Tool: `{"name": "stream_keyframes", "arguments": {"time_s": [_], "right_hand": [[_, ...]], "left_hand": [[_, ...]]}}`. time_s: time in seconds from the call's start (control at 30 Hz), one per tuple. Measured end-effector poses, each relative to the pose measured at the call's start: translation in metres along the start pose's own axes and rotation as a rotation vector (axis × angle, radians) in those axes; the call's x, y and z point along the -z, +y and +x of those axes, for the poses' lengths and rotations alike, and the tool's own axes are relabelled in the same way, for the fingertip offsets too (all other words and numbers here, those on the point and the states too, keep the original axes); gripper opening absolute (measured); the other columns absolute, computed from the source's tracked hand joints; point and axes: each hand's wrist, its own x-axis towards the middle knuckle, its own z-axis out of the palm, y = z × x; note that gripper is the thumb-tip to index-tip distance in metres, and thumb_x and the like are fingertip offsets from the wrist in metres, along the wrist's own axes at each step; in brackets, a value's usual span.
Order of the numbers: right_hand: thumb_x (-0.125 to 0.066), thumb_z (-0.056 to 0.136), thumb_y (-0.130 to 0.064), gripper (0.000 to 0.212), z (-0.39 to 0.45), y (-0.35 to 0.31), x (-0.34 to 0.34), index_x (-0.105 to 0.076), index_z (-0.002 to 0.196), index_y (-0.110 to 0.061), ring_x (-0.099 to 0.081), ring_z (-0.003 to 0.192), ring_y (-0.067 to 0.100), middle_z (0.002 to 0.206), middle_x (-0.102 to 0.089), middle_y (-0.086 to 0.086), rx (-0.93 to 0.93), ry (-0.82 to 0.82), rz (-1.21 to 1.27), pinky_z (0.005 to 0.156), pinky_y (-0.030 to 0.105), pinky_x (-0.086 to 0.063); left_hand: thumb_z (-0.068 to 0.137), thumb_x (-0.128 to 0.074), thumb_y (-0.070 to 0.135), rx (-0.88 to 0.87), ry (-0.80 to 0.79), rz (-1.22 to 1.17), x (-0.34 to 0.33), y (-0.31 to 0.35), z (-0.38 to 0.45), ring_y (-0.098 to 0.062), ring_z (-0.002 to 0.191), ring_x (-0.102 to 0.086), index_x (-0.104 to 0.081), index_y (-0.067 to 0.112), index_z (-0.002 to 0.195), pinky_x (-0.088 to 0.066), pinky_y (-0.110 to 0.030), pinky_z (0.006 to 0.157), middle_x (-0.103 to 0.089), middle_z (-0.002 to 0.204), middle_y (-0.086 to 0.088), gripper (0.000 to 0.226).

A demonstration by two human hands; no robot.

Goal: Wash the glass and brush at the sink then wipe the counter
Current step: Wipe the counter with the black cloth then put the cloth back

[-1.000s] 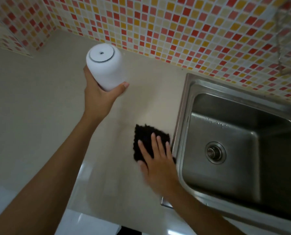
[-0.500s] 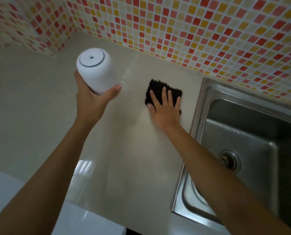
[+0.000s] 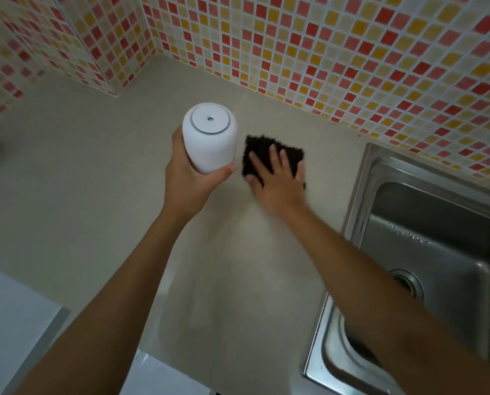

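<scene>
A right hand (image 3: 278,181) presses flat, fingers straight and spread, on a black nubby cloth (image 3: 262,151) lying under them on the smooth beige counter (image 3: 95,195). The left hand (image 3: 189,183) curls round a white rounded jar (image 3: 208,138), just left of the cloth. A steel sink (image 3: 426,223) sits right.

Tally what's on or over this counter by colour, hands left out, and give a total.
White: 1, the container held in the left hand.
Black: 1, the cloth under the right hand.
Total: 2.
</scene>
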Motion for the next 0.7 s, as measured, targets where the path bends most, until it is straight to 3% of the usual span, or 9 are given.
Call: {"name": "stream_keyframes", "arguments": {"time_s": [0.1,0.2,0.33,0.43,0.53,0.6,0.7], "right_hand": [[-0.012,0.095,-0.063,0.056,0.026,0.015,0.016,0.002,0.147,-0.049,0.012,0.147,0.022,0.161,0.011,0.001,-0.099,-0.115,0.036,0.113,0.058,0.01],[-0.013,0.096,-0.061,0.056,-0.008,0.001,0.006,0.002,0.148,-0.046,0.01,0.147,0.024,0.161,0.009,0.003,-0.106,-0.08,0.049,0.114,0.057,0.01],[-0.026,0.095,-0.057,0.057,-0.102,-0.037,-0.02,-0.016,0.149,-0.043,-0.009,0.147,0.028,0.161,-0.009,0.006,0.115,0.049,0.018,0.115,0.059,-0.004],[-0.031,0.096,-0.056,0.055,-0.147,-0.051,-0.033,-0.02,0.149,-0.042,-0.013,0.147,0.029,0.16,-0.014,0.007,0.253,0.042,0.014,0.113,0.061,-0.008],[-0.033,0.096,-0.056,0.052,-0.124,-0.044,-0.032,-0.028,0.146,-0.043,-0.021,0.145,0.026,0.158,-0.024,0.004,0.293,0.05,0.026,0.112,0.059,-0.015],[-0.031,0.095,-0.056,0.051,-0.081,-0.035,-0.025,-0.032,0.145,-0.043,-0.025,0.144,0.025,0.156,-0.029,0.003,0.226,0.059,0.0,0.112,0.057,-0.018],[-0.021,0.096,-0.058,0.055,-0.006,-0.007,0.001,-0.015,0.149,-0.043,-0.007,0.148,0.022,0.161,-0.01,0.001,0.042,-0.012,0.012,0.114,0.054,-0.004]], "left_hand": [[0.068,-0.087,0.031,0.019,-0.012,-0.016,-0.002,-0.002,-0.003,0.006,0.115,-0.05,-0.029,0.03,0.141,-0.043,-0.008,0.09,-0.048,0.133,0.015,0.093],[0.068,-0.086,0.034,0.04,0.009,-0.043,-0.003,-0.004,-0.003,-0.001,0.122,-0.05,-0.028,0.025,0.145,-0.047,-0.021,0.098,-0.048,0.138,0.012,0.097],[0.069,-0.086,0.035,0.054,0.021,-0.082,-0.006,-0.001,0.004,-0.004,0.122,-0.051,-0.027,0.024,0.145,-0.049,-0.032,0.099,-0.048,0.138,0.01,0.097],[0.07,-0.086,0.033,0.068,0.019,-0.088,-0.01,0.001,0.012,-0.002,0.12,-0.052,-0.027,0.023,0.145,-0.05,-0.028,0.097,-0.049,0.137,0.009,0.096],[0.069,-0.086,0.033,0.047,0.026,-0.086,-0.016,0.001,0.019,-0.002,0.121,-0.051,-0.028,0.023,0.145,-0.049,-0.026,0.098,-0.048,0.137,0.009,0.095],[0.069,-0.086,0.035,0.04,0.025,-0.067,-0.019,0.001,0.021,-0.003,0.121,-0.051,-0.029,0.023,0.144,-0.049,-0.024,0.097,-0.048,0.138,0.009,0.096],[0.067,-0.086,0.038,0.036,0.027,-0.056,-0.028,0.001,0.02,-0.003,0.122,-0.05,-0.028,0.024,0.144,-0.048,-0.023,0.098,-0.048,0.138,0.01,0.098]]}}
